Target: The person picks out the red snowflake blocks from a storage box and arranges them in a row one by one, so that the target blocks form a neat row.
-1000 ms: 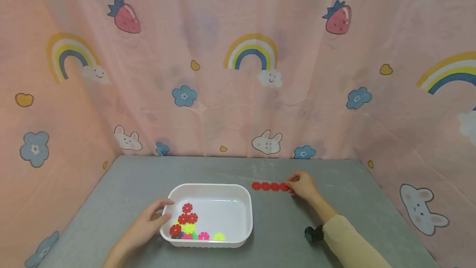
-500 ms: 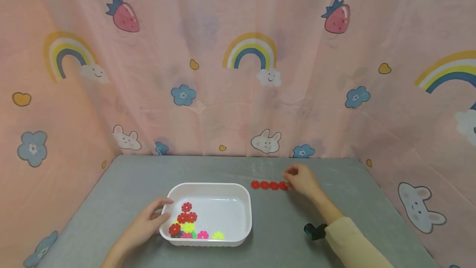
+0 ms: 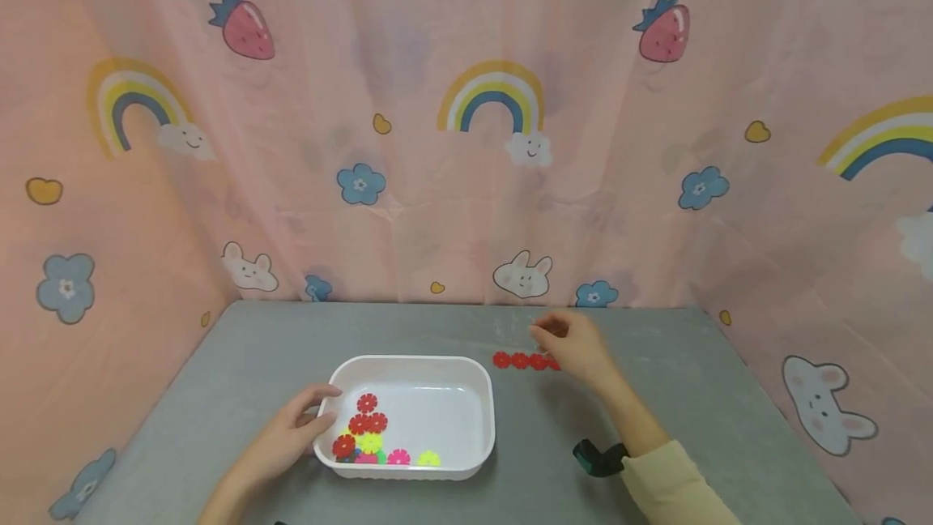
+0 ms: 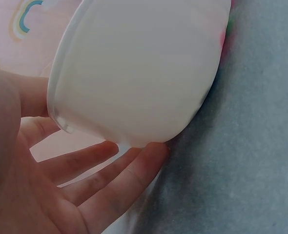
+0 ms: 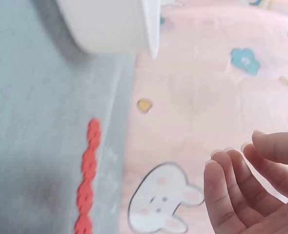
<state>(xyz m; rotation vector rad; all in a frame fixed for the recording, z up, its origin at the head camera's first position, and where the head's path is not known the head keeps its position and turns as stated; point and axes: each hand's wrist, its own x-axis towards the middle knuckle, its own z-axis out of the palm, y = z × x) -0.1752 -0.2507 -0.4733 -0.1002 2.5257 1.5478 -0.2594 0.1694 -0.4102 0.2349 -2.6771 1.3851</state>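
Mind the red row [image 3: 520,360]
Left hand [image 3: 286,434] grips the tray [image 3: 445,416] by its edge; right hand [image 3: 577,348] is loosely curled, holding nothing — I'd lift it clear so nothing gets nudged.

a grey desk [image 3: 277,330] lies below a pink cloth [image 3: 423,241] that hangs along its far, left and right sides. on the cloth, two printed strawberries [image 3: 249,31] flank the middle rainbow [image 3: 492,70]; blue flowers [image 3: 351,180], small orange hearts [image 3: 757,132] and white rabbits [image 3: 522,278] show lower than the strawberries.
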